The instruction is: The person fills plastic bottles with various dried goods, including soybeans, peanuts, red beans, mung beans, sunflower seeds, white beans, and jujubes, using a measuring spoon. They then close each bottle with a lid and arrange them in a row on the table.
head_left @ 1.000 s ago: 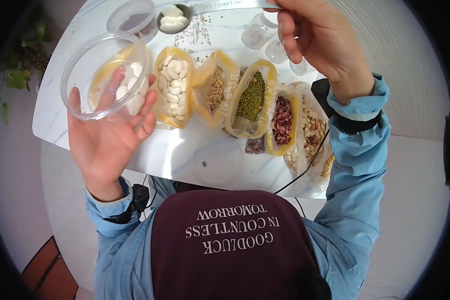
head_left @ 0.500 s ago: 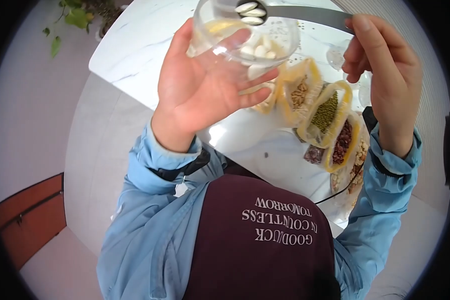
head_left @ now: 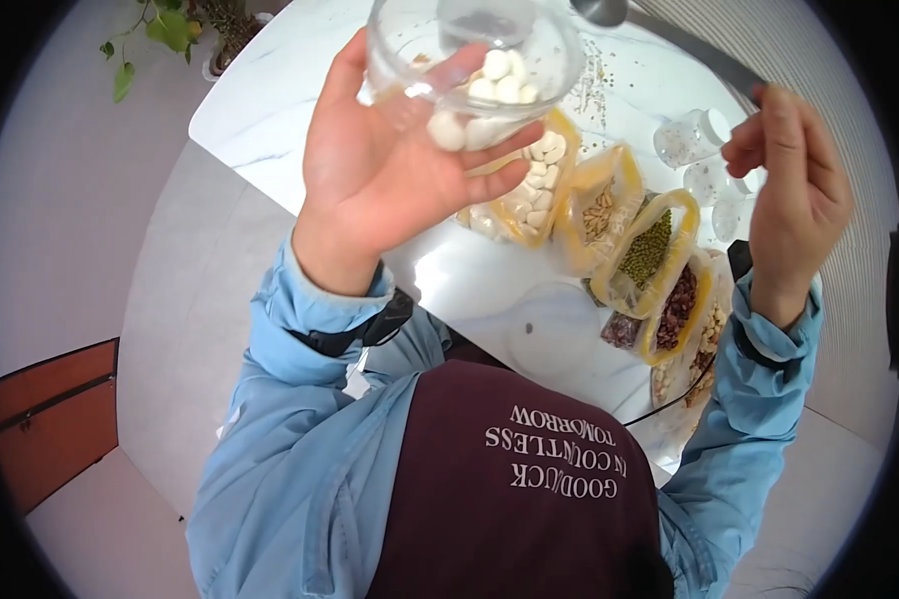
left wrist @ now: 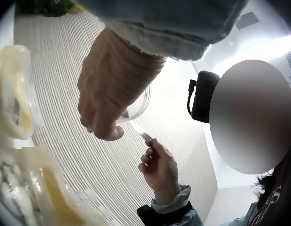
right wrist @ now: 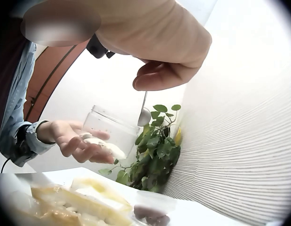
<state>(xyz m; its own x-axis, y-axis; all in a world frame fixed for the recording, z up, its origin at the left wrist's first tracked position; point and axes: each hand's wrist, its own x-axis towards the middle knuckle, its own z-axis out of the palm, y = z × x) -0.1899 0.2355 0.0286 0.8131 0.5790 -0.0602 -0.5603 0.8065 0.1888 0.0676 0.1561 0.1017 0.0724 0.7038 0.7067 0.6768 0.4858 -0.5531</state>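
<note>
My left hand point(head_left: 365, 190) holds a clear plastic jar point(head_left: 561, 60) from below, thumb on one side and fingers under and around the other. Large white beans point(head_left: 504, 80) lie in the bottom of the jar. My right hand point(head_left: 797, 185) pinches the end of a metal measuring spoon point(head_left: 694, 45) between thumb and fingers. The spoon's bowl is just right of the jar in the head view, and no beans show in it. In the right wrist view the spoon point(right wrist: 144, 117) hangs beside the upper part of the jar point(right wrist: 112, 125).
Open bags with yellow rims line the table point(head_left: 260, 120): white beans point(head_left: 537, 195), pale brown pieces point(head_left: 597, 215), green beans point(head_left: 646, 250) and dark red beans point(head_left: 677, 309). Small clear bottles point(head_left: 681, 140) lie behind them. Fine bits are scattered on the table. A potted plant point(head_left: 175, 28) stands beyond the corner.
The jar and spoon came together and the white beans left the spoon; more lie in the jar now. The spoon then moved right, away from the jar. The head view shifted left.
</note>
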